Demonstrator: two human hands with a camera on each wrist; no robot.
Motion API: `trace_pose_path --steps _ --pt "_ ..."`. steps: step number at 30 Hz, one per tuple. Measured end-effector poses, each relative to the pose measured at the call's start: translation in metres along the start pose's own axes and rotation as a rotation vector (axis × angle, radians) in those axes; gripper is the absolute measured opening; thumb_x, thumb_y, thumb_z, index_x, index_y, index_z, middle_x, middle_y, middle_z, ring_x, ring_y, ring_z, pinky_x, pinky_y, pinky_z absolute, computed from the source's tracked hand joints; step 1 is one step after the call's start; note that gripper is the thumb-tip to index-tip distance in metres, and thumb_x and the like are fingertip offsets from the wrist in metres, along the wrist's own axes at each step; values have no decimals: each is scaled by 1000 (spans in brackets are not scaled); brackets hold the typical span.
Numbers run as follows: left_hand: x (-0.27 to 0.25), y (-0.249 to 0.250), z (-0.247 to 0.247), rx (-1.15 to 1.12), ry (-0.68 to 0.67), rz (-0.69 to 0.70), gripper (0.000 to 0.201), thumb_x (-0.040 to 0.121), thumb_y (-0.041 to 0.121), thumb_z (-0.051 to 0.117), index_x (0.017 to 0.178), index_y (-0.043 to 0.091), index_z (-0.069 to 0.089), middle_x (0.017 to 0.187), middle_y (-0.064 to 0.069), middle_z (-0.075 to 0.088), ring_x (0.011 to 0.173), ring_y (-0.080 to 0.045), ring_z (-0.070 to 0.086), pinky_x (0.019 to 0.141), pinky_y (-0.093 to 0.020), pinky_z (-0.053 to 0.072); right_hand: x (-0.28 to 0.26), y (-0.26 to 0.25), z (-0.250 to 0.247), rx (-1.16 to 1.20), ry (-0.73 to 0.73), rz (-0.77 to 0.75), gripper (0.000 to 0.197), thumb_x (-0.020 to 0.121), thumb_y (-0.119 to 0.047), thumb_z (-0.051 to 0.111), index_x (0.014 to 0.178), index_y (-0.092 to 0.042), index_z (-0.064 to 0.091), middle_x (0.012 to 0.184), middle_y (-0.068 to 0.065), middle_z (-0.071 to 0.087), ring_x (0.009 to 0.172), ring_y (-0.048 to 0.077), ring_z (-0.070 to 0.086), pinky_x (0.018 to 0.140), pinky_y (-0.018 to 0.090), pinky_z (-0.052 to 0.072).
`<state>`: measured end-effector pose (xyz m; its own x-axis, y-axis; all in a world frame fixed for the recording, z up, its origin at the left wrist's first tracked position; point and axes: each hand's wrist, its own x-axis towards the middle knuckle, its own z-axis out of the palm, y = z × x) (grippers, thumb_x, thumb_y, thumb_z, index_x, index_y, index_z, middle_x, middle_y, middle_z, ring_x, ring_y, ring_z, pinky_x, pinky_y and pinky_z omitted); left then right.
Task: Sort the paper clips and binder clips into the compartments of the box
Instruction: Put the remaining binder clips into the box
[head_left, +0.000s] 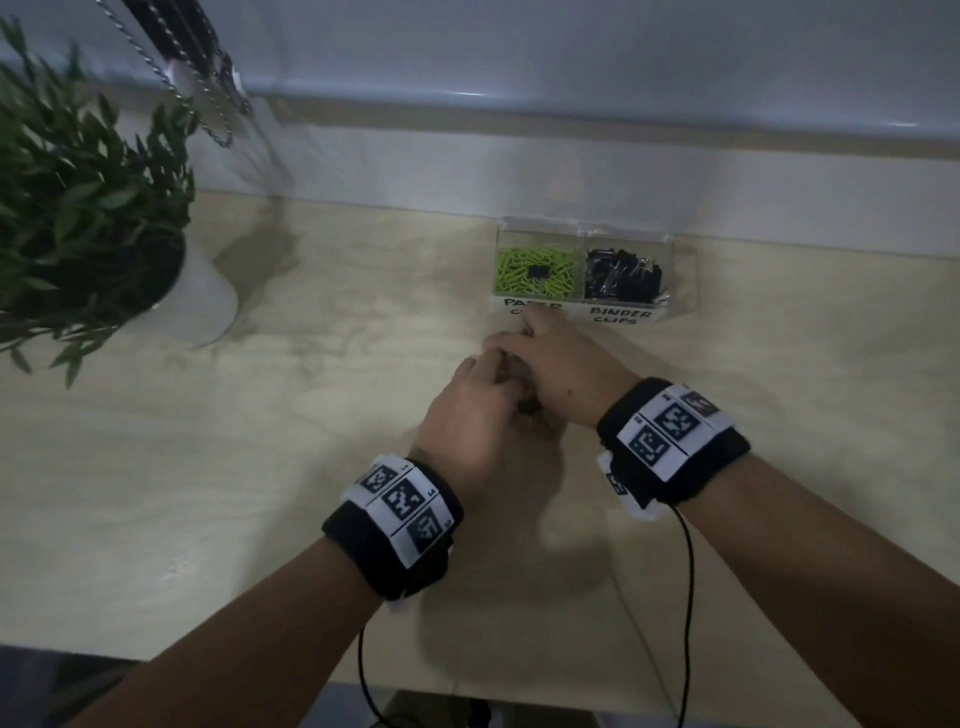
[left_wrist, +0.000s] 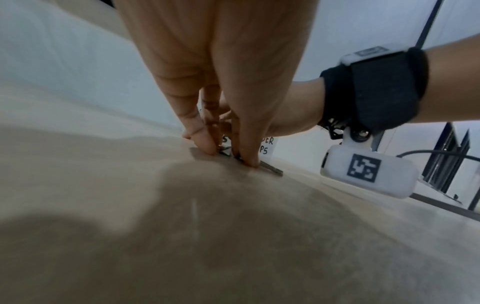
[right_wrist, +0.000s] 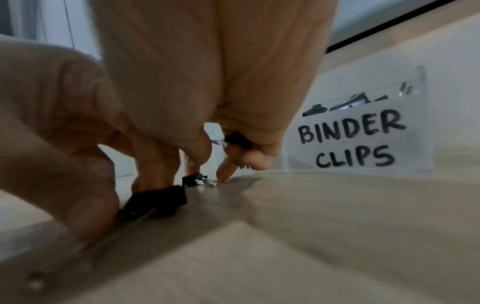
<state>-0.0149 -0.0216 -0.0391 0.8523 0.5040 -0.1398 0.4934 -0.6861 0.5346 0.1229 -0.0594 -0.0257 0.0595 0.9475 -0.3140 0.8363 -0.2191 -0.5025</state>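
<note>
A clear plastic two-compartment box (head_left: 582, 312) stood in the upper right of the head view, against the white wall at the back of the pale wooden counter (head_left: 260, 441). Its left compartment, with a handwritten label partly hidden by a fingertip, held a heap of lime-green paper clips (head_left: 511, 273) with one small black binder clip (head_left: 535, 272) lying on top of them. Its right compartment, labelled "BINDER CLIPS", held a pile of black binder clips with silver wire handles (head_left: 621, 278).

Both hands met near the centre of the head view, just in front of the box. The left hand (head_left: 475, 415) pointed its fingers (left_wrist: 205, 142) down to the counter, close together, their tips pressed on a small black binder clip (right_wrist: 161, 200) lying flat there. The right hand (head_left: 556, 364) had its fingers (right_wrist: 259, 160) curled under the palm around another black binder clip (right_wrist: 237, 139), while one fingertip reached down to the counter beside a third black clip (right_wrist: 196, 180).

Each wrist wore a black strap with white square-coded tags (head_left: 402, 501), and thin black cables ran off the lower edge of the frame. A green leafy plant in a white pot (head_left: 202, 296) filled the upper left.
</note>
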Motion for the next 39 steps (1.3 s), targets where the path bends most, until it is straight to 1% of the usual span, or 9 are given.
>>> trace_pose_path --steps 7,11,15,18,24,29,32,35,39 --pt "-12 -9 -8 -9 2 41 13 72 13 66 81 8 57 90 -13 53 77 -32 49 65 -45 46 -13 15 4 -56 58 27 11 90 -15 54 98 -13 47 102 8 44 79 24 51 70 38 46" --pt "-13 -12 -8 -69 9 27 15 70 9 61 72 9 46 85 -8 48 69 -27 45 58 -36 38 -32 28 7 -37 84 66 14 91 -18 54 89 -12 42 98 7 41 72 24 49 65 37 44" --pt "-15 -14 -8 -108 20 -6 21 74 10 64 90 11 50 96 -4 48 74 -21 49 61 -31 41 -48 35 12 36 133 86 17 88 -6 48 82 -17 36 83 2 43 68 23 45 61 36 38" --pt "-17 -18 -10 -87 -6 -18 38 74 11 63 111 12 55 110 -5 51 90 -23 56 73 -34 49 -58 28 13 233 190 122 12 90 -1 44 94 -12 43 71 -7 44 61 5 43 55 19 34" --pt "-19 -17 -13 -49 -60 -69 24 71 12 62 95 15 60 96 -6 51 85 -29 52 73 -40 48 -65 8 11 562 441 209 19 94 -1 38 96 -13 54 63 -5 45 49 5 38 47 15 29" --pt "-21 -13 -18 -57 -42 -99 20 70 16 65 87 17 55 89 -2 49 74 -25 54 67 -39 50 -47 27 -45 232 768 216 17 92 1 42 94 -6 57 94 5 53 75 8 44 63 11 31" --pt "-17 -5 -29 -79 6 -72 20 72 21 68 88 20 57 86 4 49 69 -19 55 66 -35 51 -23 38 -66 123 696 198 16 90 3 44 93 -8 56 97 5 47 75 9 45 73 9 39" --pt "3 14 -48 -111 96 -7 19 73 25 71 87 21 58 81 7 50 66 -13 53 61 -26 47 -17 45 -69 63 536 163 20 88 4 49 99 -10 58 102 3 48 90 18 52 87 32 48" --pt "57 47 -67 -167 183 21 20 69 17 66 88 16 59 85 3 54 74 -13 53 65 -19 44 -47 51 -69 128 671 148 34 81 9 47 106 -9 61 108 7 54 95 17 53 88 23 43"
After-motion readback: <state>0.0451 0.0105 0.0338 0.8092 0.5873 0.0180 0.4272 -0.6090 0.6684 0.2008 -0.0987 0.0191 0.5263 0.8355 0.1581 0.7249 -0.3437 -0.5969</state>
